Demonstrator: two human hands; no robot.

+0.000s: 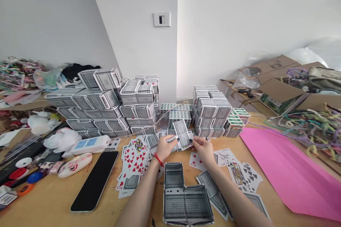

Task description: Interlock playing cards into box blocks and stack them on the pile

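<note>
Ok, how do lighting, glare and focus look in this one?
Head view: soft light, right wall brighter than left wall; phone screen dark, no strong glare; held card legible as a card back, fine pattern slightly soft.

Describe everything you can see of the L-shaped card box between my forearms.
The L-shaped card box looks made of playing cards, their grey patterned backs and white edges showing. It is open-topped, with a narrower part reaching away from you at left and a wider part nearest you. It rests on the wooden table; neither your left hand nor your right hand touches it. Loose cards lie close at right.
</note>
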